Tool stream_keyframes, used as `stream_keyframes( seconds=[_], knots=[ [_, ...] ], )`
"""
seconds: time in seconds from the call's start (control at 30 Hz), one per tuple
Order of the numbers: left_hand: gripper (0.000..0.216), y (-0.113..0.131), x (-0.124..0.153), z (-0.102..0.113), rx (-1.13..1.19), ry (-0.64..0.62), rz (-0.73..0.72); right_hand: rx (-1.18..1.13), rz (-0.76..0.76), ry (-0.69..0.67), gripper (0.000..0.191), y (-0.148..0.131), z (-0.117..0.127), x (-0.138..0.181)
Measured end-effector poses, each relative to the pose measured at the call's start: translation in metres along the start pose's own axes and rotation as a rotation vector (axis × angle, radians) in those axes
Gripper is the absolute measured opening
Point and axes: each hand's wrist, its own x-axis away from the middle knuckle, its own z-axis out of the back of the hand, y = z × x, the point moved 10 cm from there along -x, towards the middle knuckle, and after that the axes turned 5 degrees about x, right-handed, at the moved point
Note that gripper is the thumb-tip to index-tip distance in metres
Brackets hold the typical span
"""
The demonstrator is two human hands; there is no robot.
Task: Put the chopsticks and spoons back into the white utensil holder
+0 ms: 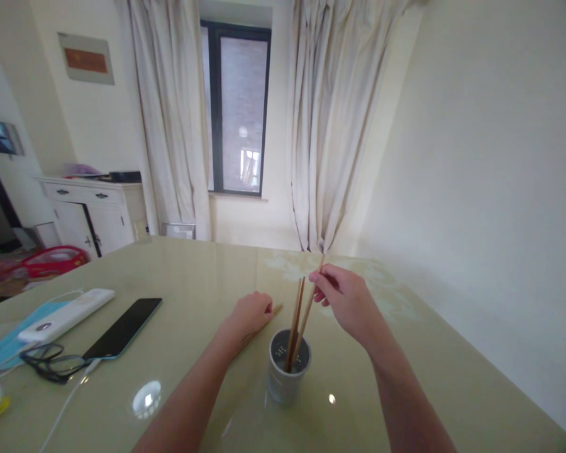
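A grey perforated cup [287, 371] stands on the glossy table [198, 277] in front of me, with two wooden chopsticks [295, 321] leaning upright in it. My right hand [346, 299] pinches a third chopstick [311, 308] near its top, its lower end inside the cup. Left of the cup, my left hand [251, 313] is closed on more chopsticks [264, 326] that lie flat on the table.
At the left of the table lie a black phone [125, 327], black glasses [51, 363], a white power bank [66, 314] with a white cable, and a blue face mask [4, 346]. A wall runs along the table's right side; curtains and a window stand beyond the far edge.
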Motion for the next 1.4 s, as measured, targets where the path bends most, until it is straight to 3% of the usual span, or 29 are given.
stream_keyframes(
  seconds=[0.17, 0.5, 0.8, 0.9, 1.0, 1.1, 1.17, 1.3, 1.4],
  knots=[
    [0.017, -0.001, 0.001, -0.015, -0.034, -0.052, 0.027, 0.14, -0.103, -0.146, 0.021, 0.017, -0.026, -0.001],
    [0.026, -0.001, 0.007, -0.013, -0.067, -0.094, 0.093, 0.241, -0.187, -0.282, 0.028, 0.046, -0.055, -0.001],
    [0.02, 0.006, 0.007, -0.01, -0.029, -0.106, 0.017, 0.374, -0.185, -0.282, 0.043, 0.041, -0.047, 0.001],
    [0.018, -0.003, 0.002, 0.015, 0.043, -0.012, 0.012, 0.408, -0.186, -0.202, 0.044, 0.032, -0.029, 0.001],
    [0.016, -0.003, 0.009, 0.063, 0.259, 0.193, -0.047, 0.333, -0.126, -0.034, 0.04, 0.014, -0.006, 0.0],
    [0.022, 0.022, 0.036, 0.114, 0.589, 0.381, -0.235, 0.071, -0.02, 0.087, 0.038, -0.008, 0.007, 0.003],
    [0.026, 0.051, 0.059, 0.135, 0.782, 0.384, -0.398, -0.137, 0.046, 0.118, 0.04, -0.02, 0.009, 0.006],
    [0.021, 0.099, 0.09, 0.148, 0.855, 0.315, -0.564, -0.381, 0.149, 0.136, 0.037, -0.038, 0.012, 0.013],
    [0.031, 0.096, 0.082, 0.14, 0.808, 0.305, -0.533, -0.379, 0.161, 0.242, 0.036, -0.04, 0.032, 0.02]
  ],
)
